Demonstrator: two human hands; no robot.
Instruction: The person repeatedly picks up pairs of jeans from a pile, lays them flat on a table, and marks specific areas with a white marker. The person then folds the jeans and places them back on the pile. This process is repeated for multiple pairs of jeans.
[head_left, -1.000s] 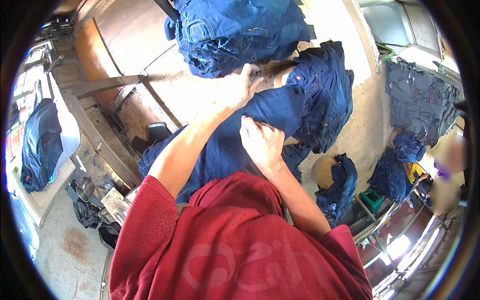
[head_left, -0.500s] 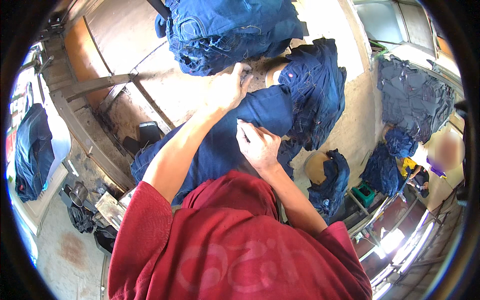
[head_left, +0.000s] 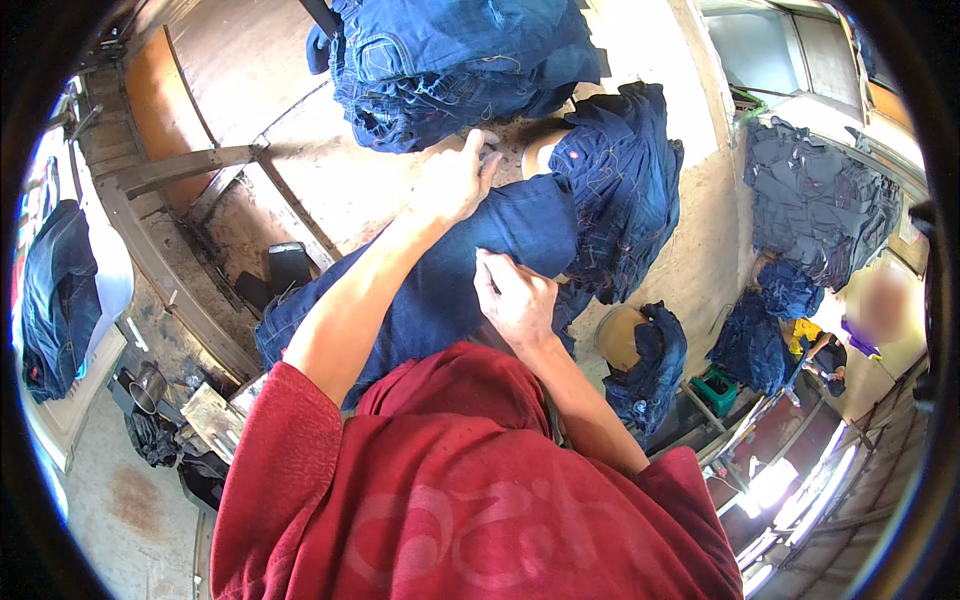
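Observation:
A pair of dark blue jeans lies stretched across the worn wooden worktable. My left hand reaches far forward and presses on the jeans' far end, fingers closed on the cloth near a rounded form. My right hand pinches the denim nearer to me, by the leg's edge. Another dark denim piece drapes over the form just right of my left hand. My red sleeves fill the lower part of the view.
A heap of blue jeans lies at the table's far side. More denim hangs at the left and is piled at the right. A stool with denim stands to my right. Another person sits at the far right.
My left hand has slid a little farther along the jeans' far end. My right hand has shifted slightly on the cloth. The view has tilted a bit.

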